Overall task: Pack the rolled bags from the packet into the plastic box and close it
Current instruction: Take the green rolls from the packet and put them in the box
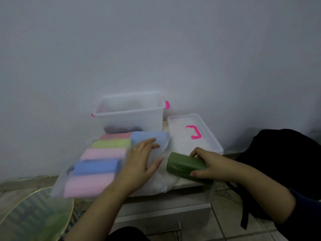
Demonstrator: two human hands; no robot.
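Rolled bags pink, blue, yellow-green — one roll dark green — box clips pink

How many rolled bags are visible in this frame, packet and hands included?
7. Six lie in the packet under the left hand: three pink, two blue, one light green. A dark green roll is in the right hand. Others may be hidden.

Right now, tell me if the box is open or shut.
Open: the box has no lid; the lid lies beside it.

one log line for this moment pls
right hand: grips green roll | left hand: flat on packet | box: open | lid: beside box
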